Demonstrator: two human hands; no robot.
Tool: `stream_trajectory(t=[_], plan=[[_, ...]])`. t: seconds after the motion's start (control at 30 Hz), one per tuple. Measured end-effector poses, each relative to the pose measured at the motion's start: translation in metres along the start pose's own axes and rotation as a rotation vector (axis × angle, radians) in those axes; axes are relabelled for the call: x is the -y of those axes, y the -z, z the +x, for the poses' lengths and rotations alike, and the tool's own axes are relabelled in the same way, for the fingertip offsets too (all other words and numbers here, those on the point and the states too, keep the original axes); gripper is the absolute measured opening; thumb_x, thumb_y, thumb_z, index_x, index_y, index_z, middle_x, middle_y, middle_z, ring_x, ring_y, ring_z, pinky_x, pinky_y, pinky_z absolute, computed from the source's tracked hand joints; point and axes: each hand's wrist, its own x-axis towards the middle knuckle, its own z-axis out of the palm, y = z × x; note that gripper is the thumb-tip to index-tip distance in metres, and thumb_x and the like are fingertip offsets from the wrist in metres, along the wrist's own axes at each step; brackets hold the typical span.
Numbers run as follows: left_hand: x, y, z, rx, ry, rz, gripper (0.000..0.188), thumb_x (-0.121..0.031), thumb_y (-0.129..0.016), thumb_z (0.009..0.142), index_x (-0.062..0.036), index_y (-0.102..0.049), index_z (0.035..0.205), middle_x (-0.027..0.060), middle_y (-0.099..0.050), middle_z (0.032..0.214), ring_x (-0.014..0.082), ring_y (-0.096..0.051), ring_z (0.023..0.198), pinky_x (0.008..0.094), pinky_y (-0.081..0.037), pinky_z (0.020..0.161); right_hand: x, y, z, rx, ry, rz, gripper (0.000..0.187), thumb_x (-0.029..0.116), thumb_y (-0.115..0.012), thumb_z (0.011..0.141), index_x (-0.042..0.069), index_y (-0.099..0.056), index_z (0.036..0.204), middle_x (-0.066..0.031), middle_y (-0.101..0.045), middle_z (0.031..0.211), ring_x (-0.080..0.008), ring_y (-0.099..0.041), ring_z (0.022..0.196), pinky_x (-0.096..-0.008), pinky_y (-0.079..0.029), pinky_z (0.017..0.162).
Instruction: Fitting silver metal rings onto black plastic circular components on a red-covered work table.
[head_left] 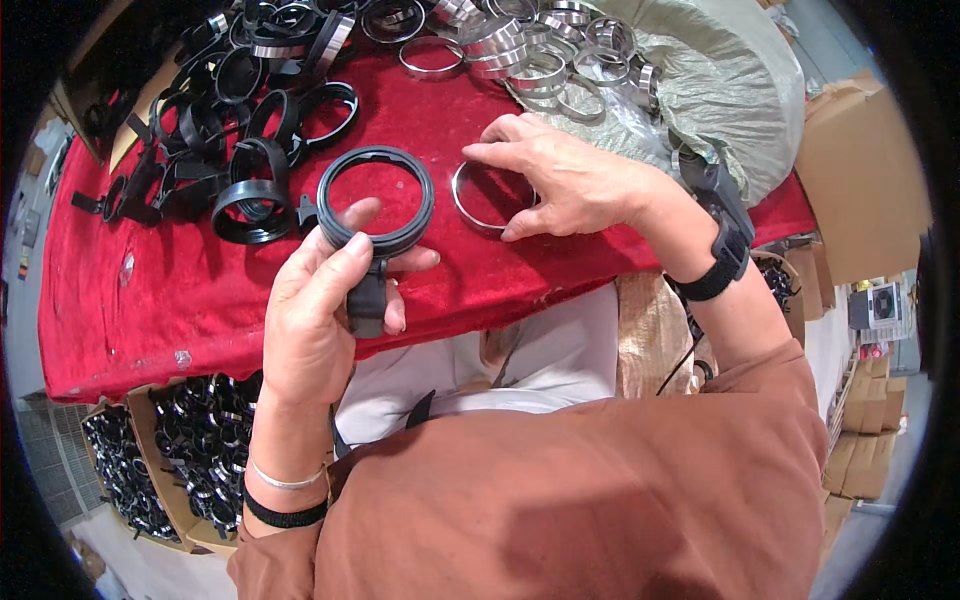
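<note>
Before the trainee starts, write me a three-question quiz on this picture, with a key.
1. True or false: the left hand is empty.
2. What sits between the thumb and fingers of the right hand?
3. Pick one. The loose silver rings at the far side of the table lie: (a) left of, (b) right of, or (c) underneath the heap of black parts.

Key: 1. False; it holds a black ring part. 2. A single silver ring. 3. b.

Honestly, couldn't make out any text, labels, brands, numbers or signs anywhere; nothing was legible enough for me to read.
</note>
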Motion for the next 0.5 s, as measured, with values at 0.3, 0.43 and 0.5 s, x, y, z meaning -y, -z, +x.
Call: stream_trajectory(t=[0.3,0.43,0.5], plan=[[0.002,-0.002,0.006,0.081,-0.096,-0.070,0.055,-0.036,-0.024,0.102,-0.0113,-0.007,0.148,0.0154,-0.038,0.138,0.0259,-0.057,0.105,0.0334,-0.057,0.063,0.047,0.016,-0.007,-0.407,-0.041,0.342,0.071,0.019,-0.083,0.064,-0.002,-0.051,0.124,-0.0122,-0.057,0.108,-0.0192,-0.058,0.099,-0.0298,-0.055,0.076],[-0.001,-0.008,0.003,0.030,-0.084,0.035,0.053,-0.034,-0.026,0.101,-0.0148,-0.011,0.148,0.0117,-0.042,0.138,0.0252,-0.057,0.109,0.0339,-0.057,0.067,0.073,0.006,0.003,-0.446,-0.019,0.469,0.075,0.014,-0.085,0.061,-0.001,-0.051,0.126,-0.0107,-0.058,0.107,-0.0171,-0.060,0.097,-0.0288,-0.055,0.077],[-0.002,-0.005,0.003,0.058,-0.097,0.098,0.053,-0.033,-0.027,0.101,-0.0149,-0.011,0.148,0.0114,-0.042,0.137,0.0243,-0.057,0.108,0.0331,-0.057,0.068,0.075,-0.001,0.008,-0.562,0.027,0.446,0.067,0.022,-0.084,0.059,-0.002,-0.057,0.116,-0.0163,-0.062,0.098,-0.0253,-0.064,0.087,-0.0327,-0.055,0.073]])
